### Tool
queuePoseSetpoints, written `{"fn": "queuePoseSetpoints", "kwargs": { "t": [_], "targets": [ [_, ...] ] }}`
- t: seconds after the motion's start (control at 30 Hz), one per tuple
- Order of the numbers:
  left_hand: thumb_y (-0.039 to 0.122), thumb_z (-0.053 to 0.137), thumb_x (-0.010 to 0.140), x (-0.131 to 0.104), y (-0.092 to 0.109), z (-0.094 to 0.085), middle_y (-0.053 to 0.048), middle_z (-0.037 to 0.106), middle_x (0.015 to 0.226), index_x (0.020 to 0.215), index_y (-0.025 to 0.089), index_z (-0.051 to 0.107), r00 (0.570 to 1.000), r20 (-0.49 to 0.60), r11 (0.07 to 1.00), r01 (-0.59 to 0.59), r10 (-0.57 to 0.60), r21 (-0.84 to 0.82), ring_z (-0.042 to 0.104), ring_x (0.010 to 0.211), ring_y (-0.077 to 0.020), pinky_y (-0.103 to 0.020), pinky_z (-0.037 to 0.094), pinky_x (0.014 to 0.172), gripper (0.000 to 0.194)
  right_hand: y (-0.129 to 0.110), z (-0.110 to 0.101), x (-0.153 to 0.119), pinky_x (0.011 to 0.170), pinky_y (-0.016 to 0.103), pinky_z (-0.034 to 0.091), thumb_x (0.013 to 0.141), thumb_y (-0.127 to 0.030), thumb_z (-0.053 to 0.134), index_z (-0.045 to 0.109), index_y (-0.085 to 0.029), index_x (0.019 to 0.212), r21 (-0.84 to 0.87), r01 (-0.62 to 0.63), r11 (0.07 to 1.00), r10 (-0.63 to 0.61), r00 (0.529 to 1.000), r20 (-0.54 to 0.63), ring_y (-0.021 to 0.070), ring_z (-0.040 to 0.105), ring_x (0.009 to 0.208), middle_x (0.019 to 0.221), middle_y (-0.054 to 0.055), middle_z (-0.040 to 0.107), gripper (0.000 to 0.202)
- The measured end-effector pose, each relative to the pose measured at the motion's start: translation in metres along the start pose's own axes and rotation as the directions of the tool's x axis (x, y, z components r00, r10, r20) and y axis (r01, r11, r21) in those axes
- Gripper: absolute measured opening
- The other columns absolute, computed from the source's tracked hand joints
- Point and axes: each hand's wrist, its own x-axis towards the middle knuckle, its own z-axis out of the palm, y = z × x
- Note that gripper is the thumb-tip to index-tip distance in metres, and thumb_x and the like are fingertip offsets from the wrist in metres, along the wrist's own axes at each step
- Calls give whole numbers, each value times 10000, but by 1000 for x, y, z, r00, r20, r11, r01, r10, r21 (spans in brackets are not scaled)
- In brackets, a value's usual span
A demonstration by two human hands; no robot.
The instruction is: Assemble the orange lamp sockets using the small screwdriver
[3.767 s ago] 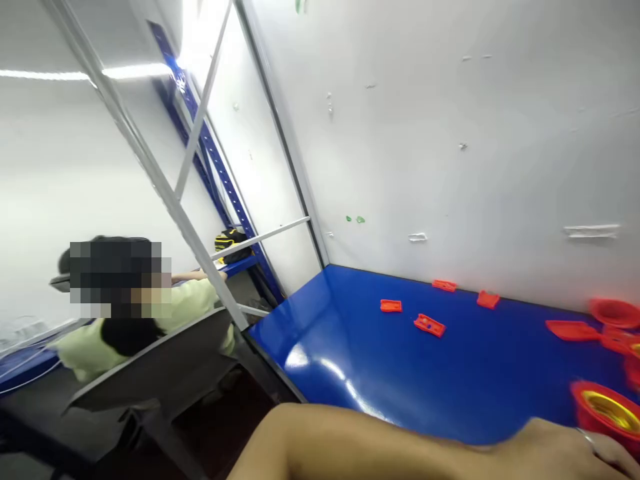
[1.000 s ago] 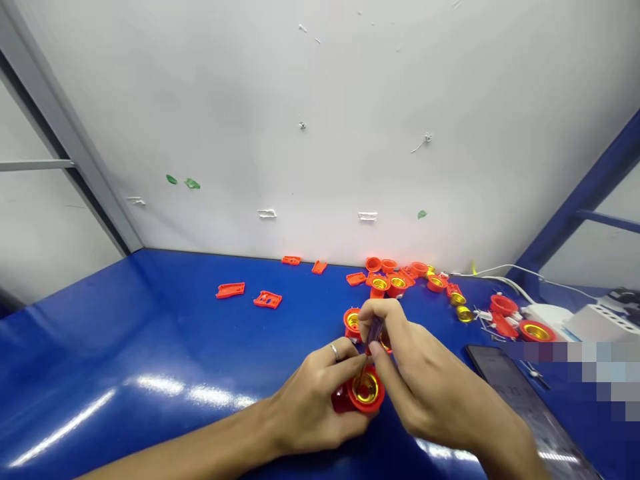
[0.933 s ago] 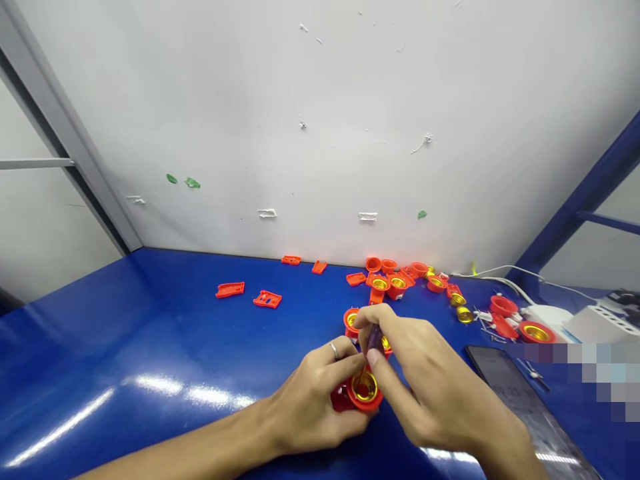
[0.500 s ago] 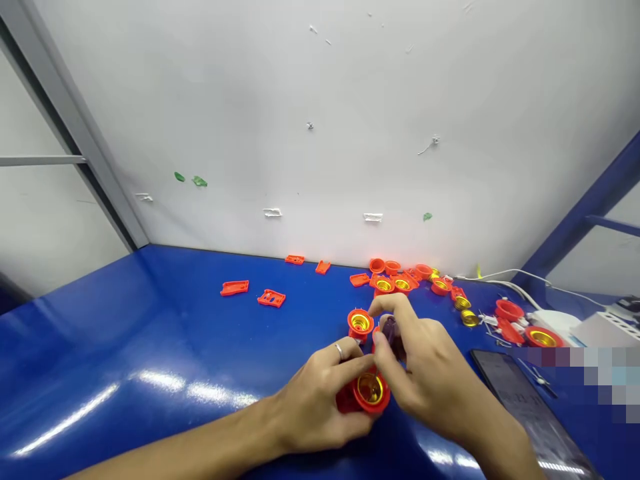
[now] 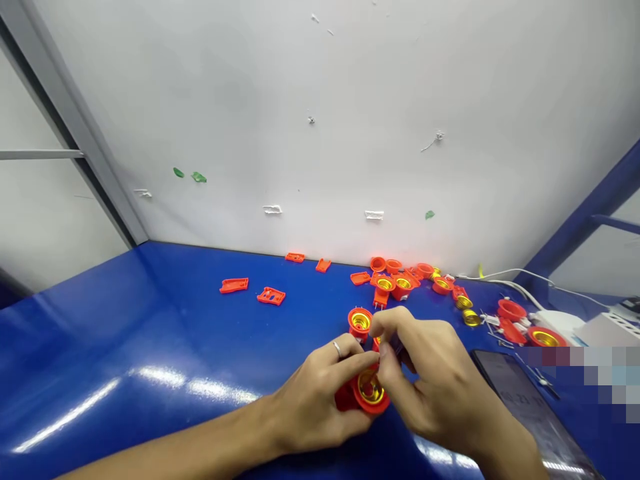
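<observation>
A red lamp holder [image 5: 384,408] with a gold screw shell is wrapped in the fingers of my left hand [image 5: 325,393], its open mouth tilted up towards me. My right hand [image 5: 437,377] pinches a screwdriver [image 5: 379,371] whose dark handle is mostly hidden by the fingers. The thin shaft points into the gold shell; its tip cannot be made out. Just behind my hands, a second red lamp holder [image 5: 359,325] stands upright with thin prongs showing. Part of another red piece [image 5: 376,343] peeks out between my hands.
Several red lamp holders [image 5: 401,285] and loose parts cluster by the wall at right. Red plastic covers [image 5: 271,296] lie further left. Gold shells [image 5: 471,318], a phone [image 5: 525,400], tweezers-like metal tools [image 5: 537,375] and a white cable [image 5: 520,293] occupy the right side of the blue table [image 5: 190,333].
My right hand has come slightly lower and closer to the lamp holder's mouth, and the screwdriver's dark handle is now more hidden. My left hand keeps its hold.
</observation>
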Motion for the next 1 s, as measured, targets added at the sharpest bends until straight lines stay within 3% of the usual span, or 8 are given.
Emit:
{"fn": "queuePoseSetpoints", "kwargs": {
  "t": [0.43,0.63,0.8,1.0],
  "targets": [
    [58,673,689,-1,-2,-2,-43,584,1000,1011,202,636,1000,4,1000,31,-31,-2,586,849,-159,-251,522,736,354,-1,2,2,556,265,346,897,-98,412,516,-190,1008,-64,12,998,-13,1000,-15,110,524,548,687,-51,589,178],
    [57,661,701,-1,-1,-1,-46,587,1019,1091,216,633,999,14,999,41,-41,-9,588,854,-159,-259,532,749,422,-1,0,3,580,248,371,908,-98,414,491,-202,974,-56,-2,998,0,999,-33,100,545,573,755,-39,631,145],
    [28,648,672,0,-1,0,-30,578,969,1000,210,632,999,7,999,34,-34,-3,577,838,-151,-240,519,724,375,0,2,2,580,263,369,905,-103,406,490,-209,996,-58,-14,998,16,999,31,122,569,590,745,-37,631,163],
    [43,666,691,0,1,-2,-37,588,1000,1049,218,647,999,12,999,45,-45,7,589,844,-153,-247,529,734,399,0,0,1,579,261,372,912,-115,395,478,-214,990,-59,-11,998,13,1000,29,124,574,585,743,-36,637,151]
  ]
}}
